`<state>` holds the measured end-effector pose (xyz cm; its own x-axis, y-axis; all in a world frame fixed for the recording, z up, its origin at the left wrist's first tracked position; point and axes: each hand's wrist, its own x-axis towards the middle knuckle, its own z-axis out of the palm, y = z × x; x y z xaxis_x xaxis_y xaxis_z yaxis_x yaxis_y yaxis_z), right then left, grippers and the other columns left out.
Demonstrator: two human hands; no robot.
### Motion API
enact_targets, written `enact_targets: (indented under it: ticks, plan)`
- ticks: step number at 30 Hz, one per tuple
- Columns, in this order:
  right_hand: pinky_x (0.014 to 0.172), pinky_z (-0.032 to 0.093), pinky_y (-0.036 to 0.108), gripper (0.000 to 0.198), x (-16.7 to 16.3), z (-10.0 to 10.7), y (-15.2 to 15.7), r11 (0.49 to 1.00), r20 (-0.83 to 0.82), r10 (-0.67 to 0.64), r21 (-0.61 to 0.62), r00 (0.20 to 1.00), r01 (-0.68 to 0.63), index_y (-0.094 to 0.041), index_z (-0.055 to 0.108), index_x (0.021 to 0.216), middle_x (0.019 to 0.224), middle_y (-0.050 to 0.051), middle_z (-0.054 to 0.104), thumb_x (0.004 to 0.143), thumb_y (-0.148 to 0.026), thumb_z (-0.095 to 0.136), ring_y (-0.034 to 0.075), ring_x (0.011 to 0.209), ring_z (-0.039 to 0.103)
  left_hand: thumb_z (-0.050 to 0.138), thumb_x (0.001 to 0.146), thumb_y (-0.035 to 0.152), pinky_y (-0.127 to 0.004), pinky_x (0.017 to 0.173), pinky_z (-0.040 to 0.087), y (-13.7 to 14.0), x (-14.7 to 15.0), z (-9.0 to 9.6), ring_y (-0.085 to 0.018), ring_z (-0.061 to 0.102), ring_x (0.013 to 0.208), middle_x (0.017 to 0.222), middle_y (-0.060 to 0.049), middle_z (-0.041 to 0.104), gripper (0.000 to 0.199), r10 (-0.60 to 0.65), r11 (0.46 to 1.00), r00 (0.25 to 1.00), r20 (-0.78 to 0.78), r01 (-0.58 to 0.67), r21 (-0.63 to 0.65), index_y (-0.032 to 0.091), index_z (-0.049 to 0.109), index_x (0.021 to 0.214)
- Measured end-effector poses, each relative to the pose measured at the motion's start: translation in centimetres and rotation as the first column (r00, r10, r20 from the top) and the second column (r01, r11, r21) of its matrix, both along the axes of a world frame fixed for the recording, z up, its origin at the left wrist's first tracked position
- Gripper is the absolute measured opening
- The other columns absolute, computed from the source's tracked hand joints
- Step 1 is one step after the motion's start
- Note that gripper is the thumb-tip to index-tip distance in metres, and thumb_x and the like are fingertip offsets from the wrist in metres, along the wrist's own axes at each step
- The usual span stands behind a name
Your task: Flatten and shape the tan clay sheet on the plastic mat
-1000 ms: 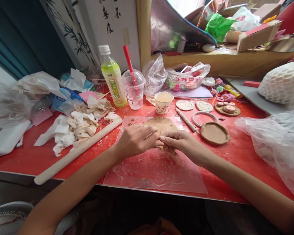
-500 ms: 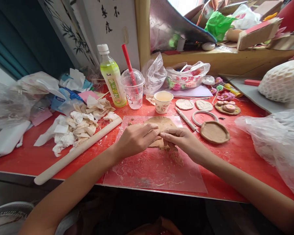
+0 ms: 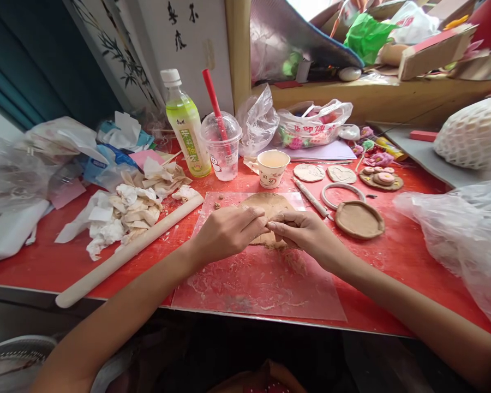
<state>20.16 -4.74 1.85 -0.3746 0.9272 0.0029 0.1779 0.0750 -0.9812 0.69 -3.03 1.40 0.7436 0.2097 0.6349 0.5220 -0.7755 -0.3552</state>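
Note:
My left hand (image 3: 225,229) and my right hand (image 3: 306,232) meet fingertip to fingertip over the plastic sheet (image 3: 253,295). Both are closed in a pinch on a small piece of brown clay, which the fingers mostly hide. Behind and beneath them a flat slab of clay (image 3: 268,202) lies on the sheet, its front part covered by the hands. Clay crumbs and smears (image 3: 297,265) are scattered in front of it. Right of my right hand sits a round clay dish with a raised rim (image 3: 360,220), overlapping a pale ring (image 3: 331,195).
A rolling pin (image 3: 131,251) lies slanted at left, beside crumpled tissues (image 3: 126,213). A paper cup (image 3: 273,169), lidded plastic cup (image 3: 221,147) and drink bottle (image 3: 187,134) stand behind. A clay tool (image 3: 311,197) and flat clay pieces (image 3: 341,174) lie right. A plastic bag (image 3: 458,229) covers the right side.
The fingers of my right hand have shifted slightly, and the clay that hung below them is less visible. Both hands stay in nearly the same place. The view has tilted a little.

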Motion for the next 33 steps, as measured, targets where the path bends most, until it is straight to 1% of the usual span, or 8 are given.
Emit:
enact_targets:
  ticks: [6, 9, 12, 16, 19, 22, 28, 33]
  plan:
    - [0.055, 0.035, 0.024, 0.018, 0.3, -0.1, 0.2, 0.952, 0.129, -0.006, 0.303, 0.992, -0.034, -0.020, 0.066, 0.072, 0.065, 0.000, 0.059, 0.083, -0.030, 0.056, 0.010, 0.059, 0.049, 0.058, 0.084, 0.022, -0.023, 0.059, 0.041, 0.0, 0.1, -0.1, -0.010, 0.058, 0.069, 0.090, -0.002, 0.065, 0.010, -0.025, 0.999, 0.999, 0.029, 0.026, -0.034, 0.015, 0.056, 0.092]
    - [0.059, 0.037, 0.024, 0.019, 0.4, 0.1, 0.3, 0.925, 0.191, -0.008, 0.375, 0.981, -0.065, -0.019, 0.066, 0.075, 0.069, 0.001, 0.061, 0.084, -0.031, 0.055, 0.011, 0.063, 0.052, 0.058, 0.083, 0.021, -0.023, 0.059, 0.041, 0.0, 0.1, -0.1, -0.010, 0.059, 0.069, 0.090, -0.001, 0.065, 0.012, -0.034, 0.999, 0.998, 0.056, 0.037, -0.039, 0.015, 0.055, 0.093]
    - [0.058, 0.036, 0.025, 0.019, 0.6, 0.3, 0.3, 0.919, 0.201, -0.018, 0.388, 0.980, -0.063, -0.019, 0.065, 0.077, 0.069, 0.001, 0.060, 0.084, -0.032, 0.054, 0.011, 0.062, 0.050, 0.059, 0.083, 0.022, -0.022, 0.058, 0.042, 0.1, 0.1, 0.0, -0.009, 0.059, 0.069, 0.090, -0.001, 0.065, 0.013, -0.038, 0.998, 0.996, 0.083, 0.042, -0.050, 0.016, 0.054, 0.094]
    - [0.051, 0.031, 0.025, 0.021, 1.0, 0.6, 0.7, 0.964, 0.061, -0.074, 0.260, 0.995, 0.056, -0.019, 0.060, 0.072, 0.064, -0.001, 0.054, 0.085, -0.034, 0.052, 0.008, 0.053, 0.043, 0.059, 0.083, 0.024, -0.020, 0.062, 0.045, 0.1, 0.0, 0.5, -0.009, 0.061, 0.072, 0.088, -0.001, 0.065, 0.014, -0.011, 0.998, 0.992, 0.122, 0.018, -0.055, 0.016, 0.053, 0.093]
    - [0.046, 0.027, 0.024, 0.020, 1.2, 0.7, 1.1, 0.988, -0.216, -0.148, 0.009, 0.965, 0.154, -0.019, 0.054, 0.065, 0.062, -0.002, 0.051, 0.083, -0.026, 0.051, 0.006, 0.048, 0.038, 0.058, 0.083, 0.023, -0.020, 0.066, 0.047, 0.2, -0.1, 0.7, -0.010, 0.062, 0.076, 0.088, -0.002, 0.065, 0.016, 0.025, 0.998, 0.992, 0.126, -0.019, -0.055, 0.016, 0.053, 0.096]
    - [0.044, 0.024, 0.023, 0.017, 1.4, 0.8, 1.7, 0.961, -0.428, -0.241, -0.234, 0.871, 0.150, -0.018, 0.053, 0.061, 0.060, -0.002, 0.049, 0.077, -0.017, 0.050, 0.006, 0.047, 0.035, 0.057, 0.084, 0.021, -0.021, 0.067, 0.048, 0.3, -0.2, 0.8, -0.010, 0.062, 0.077, 0.089, -0.003, 0.066, 0.016, 0.055, 0.997, 0.991, 0.123, -0.048, -0.057, 0.016, 0.052, 0.098]
    - [0.044, 0.029, 0.021, 0.017, 1.9, 1.0, 2.4, 0.895, -0.486, -0.331, -0.434, 0.808, 0.106, -0.016, 0.052, 0.060, 0.062, 0.001, 0.048, 0.075, -0.019, 0.044, 0.005, 0.046, 0.034, 0.054, 0.085, 0.014, -0.021, 0.062, 0.046, 0.5, -0.3, 0.4, -0.011, 0.062, 0.075, 0.088, -0.002, 0.066, 0.019, 0.070, 0.996, 0.993, 0.095, -0.064, -0.061, 0.015, 0.051, 0.103]
    - [0.044, 0.033, 0.019, 0.012, 2.0, 0.9, 2.4, 0.850, -0.500, -0.376, -0.521, 0.780, 0.076, -0.016, 0.054, 0.064, 0.061, 0.002, 0.049, 0.073, -0.018, 0.046, 0.006, 0.046, 0.036, 0.052, 0.087, 0.018, -0.021, 0.059, 0.043, 0.5, -0.4, 0.5, -0.009, 0.061, 0.072, 0.083, 0.000, 0.065, 0.011, 0.087, 0.995, 0.992, 0.091, -0.082, -0.056, 0.017, 0.051, 0.098]
